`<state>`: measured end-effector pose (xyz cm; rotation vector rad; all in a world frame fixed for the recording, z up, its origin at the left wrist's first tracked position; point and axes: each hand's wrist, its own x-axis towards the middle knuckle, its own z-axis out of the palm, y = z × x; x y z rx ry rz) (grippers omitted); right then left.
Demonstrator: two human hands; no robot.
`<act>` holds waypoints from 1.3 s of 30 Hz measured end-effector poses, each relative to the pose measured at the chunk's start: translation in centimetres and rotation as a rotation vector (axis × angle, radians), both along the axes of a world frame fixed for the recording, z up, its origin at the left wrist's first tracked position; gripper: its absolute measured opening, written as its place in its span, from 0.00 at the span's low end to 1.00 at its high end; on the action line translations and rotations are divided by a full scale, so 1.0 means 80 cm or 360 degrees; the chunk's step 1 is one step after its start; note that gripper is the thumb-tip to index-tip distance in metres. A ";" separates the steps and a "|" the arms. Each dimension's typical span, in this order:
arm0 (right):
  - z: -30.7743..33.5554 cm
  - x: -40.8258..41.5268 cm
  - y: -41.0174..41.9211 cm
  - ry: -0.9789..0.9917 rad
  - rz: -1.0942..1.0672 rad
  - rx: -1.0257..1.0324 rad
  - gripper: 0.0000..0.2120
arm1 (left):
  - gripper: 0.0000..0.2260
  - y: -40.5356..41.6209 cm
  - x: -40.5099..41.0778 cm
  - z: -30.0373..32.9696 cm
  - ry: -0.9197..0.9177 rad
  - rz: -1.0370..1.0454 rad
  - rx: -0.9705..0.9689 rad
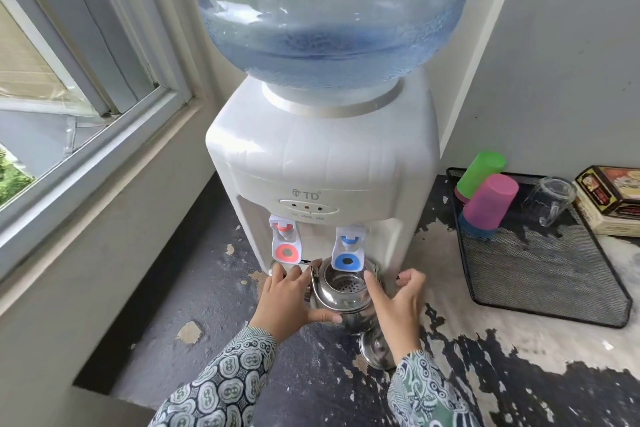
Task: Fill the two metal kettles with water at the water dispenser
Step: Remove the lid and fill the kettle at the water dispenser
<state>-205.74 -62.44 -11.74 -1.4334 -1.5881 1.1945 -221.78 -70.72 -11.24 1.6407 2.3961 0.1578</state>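
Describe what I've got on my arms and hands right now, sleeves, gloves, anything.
Both hands, left hand and right hand, are bare: no gloves, rings or watch visible. Long sleeves reach both wrists, the left sleeve and right sleeve in one batik-like print of rounded grey-white motifs on dark green and black.
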 end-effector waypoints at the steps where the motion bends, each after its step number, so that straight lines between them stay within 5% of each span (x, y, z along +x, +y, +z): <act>1: -0.001 0.002 0.001 0.0029 0.0108 -0.0187 0.25 | 0.62 -0.001 0.000 -0.001 0.0008 -0.0002 0.0003; 3: -0.003 0.004 -0.001 0.0153 0.0306 -0.0414 0.25 | 0.59 -0.003 0.002 -0.003 0.0021 -0.0001 0.0021; 9: -0.015 0.021 -0.021 0.0145 0.0439 -0.0206 0.11 | 0.53 -0.028 0.020 -0.020 0.0019 0.0023 0.0172; 27: -0.064 0.038 -0.077 0.0024 0.0794 -0.0112 0.13 | 0.46 -0.115 0.036 -0.049 0.0021 0.0121 0.0161; 34: -0.069 0.058 -0.046 -0.0535 0.0600 0.0271 0.13 | 0.45 -0.115 0.032 -0.054 0.0007 0.0145 0.0158; 39: -0.086 0.067 -0.035 -0.0997 0.0766 0.0340 0.13 | 0.45 -0.115 0.034 -0.056 0.0001 0.0163 0.0199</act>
